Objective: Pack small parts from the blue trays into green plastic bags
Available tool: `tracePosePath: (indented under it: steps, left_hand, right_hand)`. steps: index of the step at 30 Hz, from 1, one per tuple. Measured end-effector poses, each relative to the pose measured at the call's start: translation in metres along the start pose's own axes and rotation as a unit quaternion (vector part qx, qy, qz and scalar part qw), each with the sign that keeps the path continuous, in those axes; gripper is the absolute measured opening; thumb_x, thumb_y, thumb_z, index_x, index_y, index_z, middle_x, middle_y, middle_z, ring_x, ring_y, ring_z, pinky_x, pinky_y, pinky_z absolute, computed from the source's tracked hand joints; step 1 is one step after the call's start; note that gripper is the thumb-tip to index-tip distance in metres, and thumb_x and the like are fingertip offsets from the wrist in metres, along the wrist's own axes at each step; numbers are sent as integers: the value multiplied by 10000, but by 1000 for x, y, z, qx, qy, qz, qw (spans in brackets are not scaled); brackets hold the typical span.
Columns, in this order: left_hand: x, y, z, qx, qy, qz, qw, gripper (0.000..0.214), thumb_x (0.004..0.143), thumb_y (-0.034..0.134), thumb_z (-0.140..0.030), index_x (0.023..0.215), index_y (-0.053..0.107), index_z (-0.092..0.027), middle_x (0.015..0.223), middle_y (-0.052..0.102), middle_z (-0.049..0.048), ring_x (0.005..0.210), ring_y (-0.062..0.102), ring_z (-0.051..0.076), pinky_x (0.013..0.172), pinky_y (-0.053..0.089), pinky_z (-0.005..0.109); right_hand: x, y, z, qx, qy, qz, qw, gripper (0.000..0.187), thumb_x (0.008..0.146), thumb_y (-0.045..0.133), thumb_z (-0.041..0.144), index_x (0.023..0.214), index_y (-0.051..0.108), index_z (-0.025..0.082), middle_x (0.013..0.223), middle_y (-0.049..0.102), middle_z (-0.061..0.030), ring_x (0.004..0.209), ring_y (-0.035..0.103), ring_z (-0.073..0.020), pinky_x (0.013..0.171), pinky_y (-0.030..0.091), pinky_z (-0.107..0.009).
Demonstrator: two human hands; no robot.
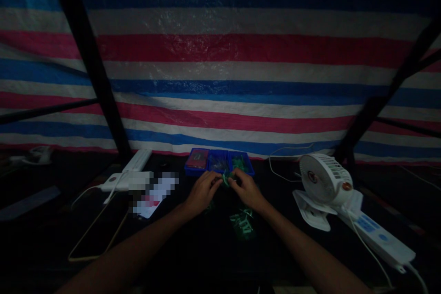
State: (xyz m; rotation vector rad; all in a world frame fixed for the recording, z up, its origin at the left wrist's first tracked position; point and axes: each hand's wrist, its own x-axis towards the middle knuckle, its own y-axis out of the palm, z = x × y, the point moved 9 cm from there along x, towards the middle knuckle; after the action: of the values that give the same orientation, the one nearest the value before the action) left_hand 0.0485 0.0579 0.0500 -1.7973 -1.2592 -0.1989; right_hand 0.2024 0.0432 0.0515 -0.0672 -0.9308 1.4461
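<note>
My left hand and my right hand meet over a dark table, fingers pinched together on a small green part between them. Just behind the hands stand three small blue bins side by side; the left one holds something reddish, the right one holds green pieces. A pile of green parts lies on the table below my right wrist. The light is dim and the small part's shape is hard to make out.
A white clip-on fan stands at the right, with a white power strip and cable beside it. At the left lie a phone, a white power bank with cable, and a white card. A striped tarp hangs behind.
</note>
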Motion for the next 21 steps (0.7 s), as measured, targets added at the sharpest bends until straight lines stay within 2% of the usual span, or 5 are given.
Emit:
tracePosePath:
  steps: [8,15,21]
  left_hand:
    - [1,-1,2,18,0,-9,1000,136,1034,549,-291,1049,657,-210,941,668,31,884,609,197,818,478,319]
    - [1,-5,4,29,-15,-26,999,140,1029,555,-296,1049,669,-217,986,698,43,932,625,217,870,486,353]
    - [1,-6,5,34,-21,-31,999,164,1034,541,-322,1057,667,-219,988,700,46,925,628,222,847,492,355]
  right_hand:
    - [0,3,-2,2,2,10,1000,168,969,547,300,831,517,208,781,509,17,728,488,-165,681,364,-280]
    - [0,2,-1,13,-1,7,1000,87,956,560,256,886,568,205,825,566,5,759,525,-173,709,394,-283]
    - [1,1,1,22,-9,10,1000,78,948,529,229,938,602,204,879,608,-17,790,558,-187,741,428,-299]
